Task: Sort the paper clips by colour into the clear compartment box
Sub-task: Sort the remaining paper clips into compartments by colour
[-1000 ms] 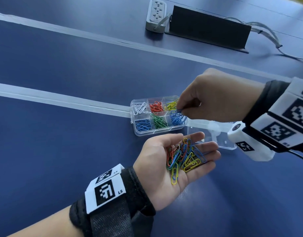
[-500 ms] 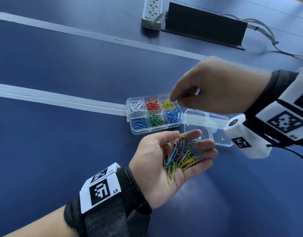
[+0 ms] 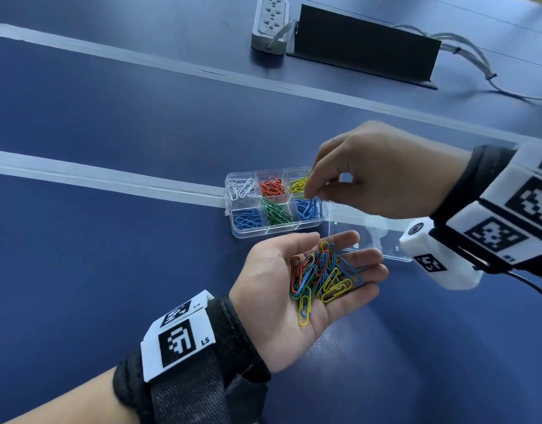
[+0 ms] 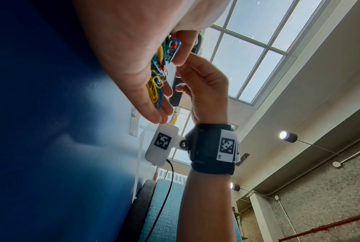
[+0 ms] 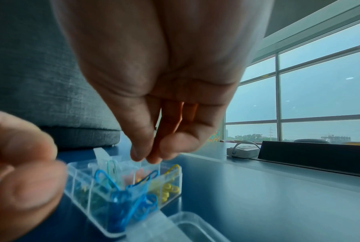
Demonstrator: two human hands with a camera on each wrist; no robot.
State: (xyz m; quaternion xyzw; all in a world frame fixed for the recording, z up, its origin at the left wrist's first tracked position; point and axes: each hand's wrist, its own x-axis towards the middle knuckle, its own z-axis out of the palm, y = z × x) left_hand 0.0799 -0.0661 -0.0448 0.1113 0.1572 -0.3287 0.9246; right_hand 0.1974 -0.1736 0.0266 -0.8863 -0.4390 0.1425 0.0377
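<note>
The table [image 3: 110,111] is a broad, matte, dark blue surface crossed by two pale strips [image 3: 89,179] that run from the left edge toward the right, and the clear compartment box [image 3: 276,231] sits across the nearer strip, roughly mid-table. Its six cells hold sorted clips: white, red and yellow along the far row, blue, green and blue along the near row. Its hinged clear lid [image 3: 373,240] lies open flat on the table to the right of the box. The left hand [image 3: 294,289] hovers just near of the box, palm up and fingers spread loosely flat, cradling a mixed heap of paper clips [image 3: 321,276] in yellow, blue, red and green. The right hand [image 3: 386,169] reaches in from the right, its fingertips [image 5: 145,157] bunched together and pointing down over the right-hand cells, above the divide between yellow and blue; whether a clip sits between them I cannot tell. Both wrists wear black straps with white coded tags, and a small white camera block [image 3: 438,258] hangs below the right wrist. At the far edge of the table a white power strip [image 3: 269,22] stands beside a long black cable flap [image 3: 364,44], with grey cords [image 3: 465,53] trailing off to the right. Beyond the table, tall windows [image 5: 319,98] show a hazy sky, and overhead a pale ceiling carries round spotlights [image 4: 287,135].
</note>
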